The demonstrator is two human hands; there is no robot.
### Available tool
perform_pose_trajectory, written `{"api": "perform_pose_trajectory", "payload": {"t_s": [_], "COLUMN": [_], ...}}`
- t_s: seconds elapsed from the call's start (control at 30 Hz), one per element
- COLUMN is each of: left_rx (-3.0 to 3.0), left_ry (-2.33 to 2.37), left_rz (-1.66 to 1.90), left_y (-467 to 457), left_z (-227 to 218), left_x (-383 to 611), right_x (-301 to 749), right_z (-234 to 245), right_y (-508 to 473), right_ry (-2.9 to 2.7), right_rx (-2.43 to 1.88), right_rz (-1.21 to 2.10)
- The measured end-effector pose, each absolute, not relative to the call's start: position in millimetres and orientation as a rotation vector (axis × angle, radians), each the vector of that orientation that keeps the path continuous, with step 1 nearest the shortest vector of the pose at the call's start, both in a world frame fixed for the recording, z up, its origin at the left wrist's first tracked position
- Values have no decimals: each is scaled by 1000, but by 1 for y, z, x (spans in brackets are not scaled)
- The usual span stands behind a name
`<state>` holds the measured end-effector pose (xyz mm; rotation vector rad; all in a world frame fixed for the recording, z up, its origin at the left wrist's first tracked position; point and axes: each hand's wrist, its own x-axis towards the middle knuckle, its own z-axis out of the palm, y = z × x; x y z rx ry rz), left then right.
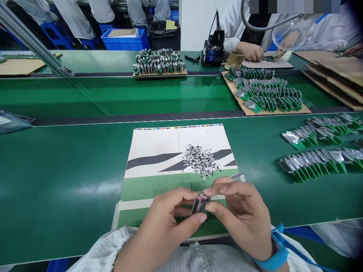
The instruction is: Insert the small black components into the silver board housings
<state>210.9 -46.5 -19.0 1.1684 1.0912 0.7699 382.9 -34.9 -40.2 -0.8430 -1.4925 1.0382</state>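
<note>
Just above the printed sheet, my left hand (pixel 172 219) pinches a small circuit board (pixel 200 204) with a metal casing, held tilted between thumb and fingers. My right hand (pixel 241 211) is closed at the board's right edge, thumb and forefinger on its upper end. Whether a tiny part sits between those right fingertips is hidden. Beyond the hands lies a heap of small silvery components with dark ends (pixel 200 160). A few loose ones are scattered near it on the white and green sheet (pixel 153 189).
Rows of green circuit boards (pixel 314 164) stand at the right. More boards fill a cardboard sheet (pixel 244 109) and another stack (pixel 159 62) farther back. Across the bench are a co-worker's hands (pixel 251 51), a black device (pixel 213 49) and pliers (pixel 193 59). A plastic bag (pixel 13 121) lies left.
</note>
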Motion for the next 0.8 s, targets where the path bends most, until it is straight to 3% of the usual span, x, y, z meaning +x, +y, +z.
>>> {"api": "perform_pose_trajectory", "payload": {"t_s": [0.8], "left_rx": [2086], "left_ry": [1184], "left_rz": [888], "left_y": [-49], "left_z": [-17], "left_x": [210], "right_x": [386], "right_z": [-33], "right_y": [-34], "right_ry": [-1592], "right_rx": [-872], "right_rz": [1060]}}
